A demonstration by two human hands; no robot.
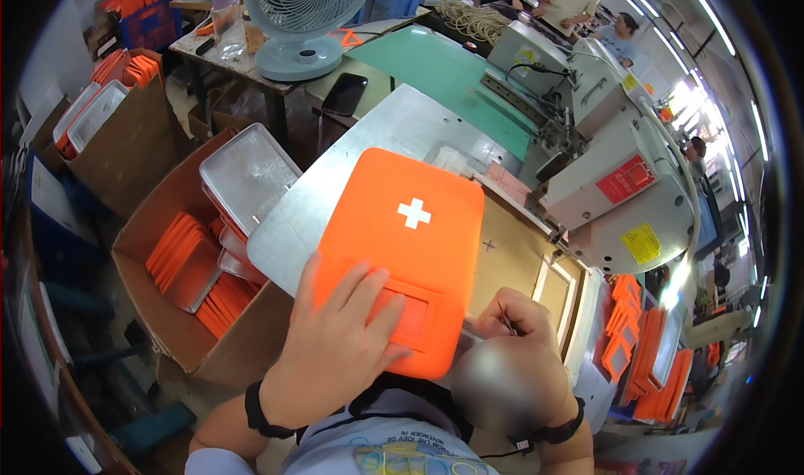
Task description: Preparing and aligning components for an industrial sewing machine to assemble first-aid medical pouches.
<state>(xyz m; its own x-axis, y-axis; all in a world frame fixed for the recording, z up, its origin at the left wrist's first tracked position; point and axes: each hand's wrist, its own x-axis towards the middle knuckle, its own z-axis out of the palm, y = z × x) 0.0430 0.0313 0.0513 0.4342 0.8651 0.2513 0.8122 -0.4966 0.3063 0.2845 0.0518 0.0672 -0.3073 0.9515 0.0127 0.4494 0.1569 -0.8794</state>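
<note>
An orange first-aid case cover (419, 266) with a white cross and a small rectangular window lies tilted in front of me, over a grey metal plate (293, 215). My left hand (343, 333) rests on its lower left part with the fingers spread. Beside the case's lower right edge, my right hand (519, 333) is closed, fingers curled in. A thin dark thing shows between its thumb and fingers, too small to name. A round blur hides part of that hand and wrist.
An industrial sewing machine (611, 182) stands at the right. A cardboard box (151, 241) at the left holds orange pieces and metal trays (249, 174). A fan (306, 23) and a phone (345, 94) stand behind. More orange pieces (653, 374) are stacked at the right.
</note>
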